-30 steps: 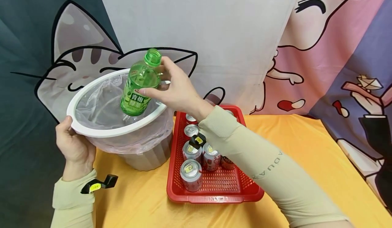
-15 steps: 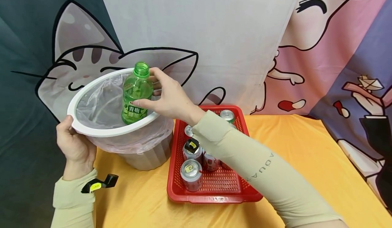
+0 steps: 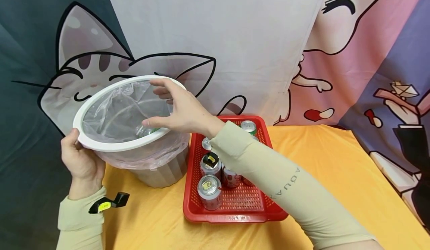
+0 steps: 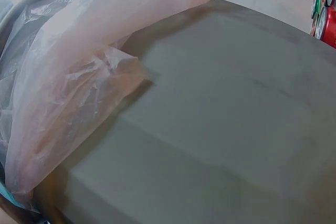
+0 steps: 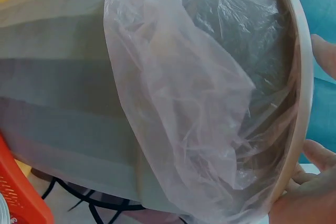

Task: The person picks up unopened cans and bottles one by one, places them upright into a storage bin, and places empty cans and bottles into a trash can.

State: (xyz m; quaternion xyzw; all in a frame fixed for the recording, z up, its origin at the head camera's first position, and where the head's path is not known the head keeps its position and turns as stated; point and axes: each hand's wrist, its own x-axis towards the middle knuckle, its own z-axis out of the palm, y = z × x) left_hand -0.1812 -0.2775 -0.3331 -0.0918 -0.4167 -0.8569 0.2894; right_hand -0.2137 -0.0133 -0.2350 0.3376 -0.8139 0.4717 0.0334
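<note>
My left hand (image 3: 83, 160) grips the white rim (image 3: 114, 145) of a grey trash can (image 3: 161, 173), its thumb over the top edge. The can tilts toward me and is lined with a thin clear bag (image 3: 117, 108) folded over its outside. Above the right part of the rim, my right hand (image 3: 183, 108) is held with thumb and fingers spread apart, nothing between them. Below its thumb, a bit of clear and green plastic bottle (image 3: 145, 131) shows inside the can; the rest is hidden. Right-hand fingers also appear beside the rim in the right wrist view.
A red plastic basket (image 3: 235, 218) stands right of the can with several drink cans (image 3: 209, 192) upright in it. My right forearm passes over it. A yellow cloth (image 3: 322, 160) covers the table, and printed curtains hang behind.
My right hand lowered the green bottle into the can and let it go; its fingers have spread. The left hand stays on the rim.
</note>
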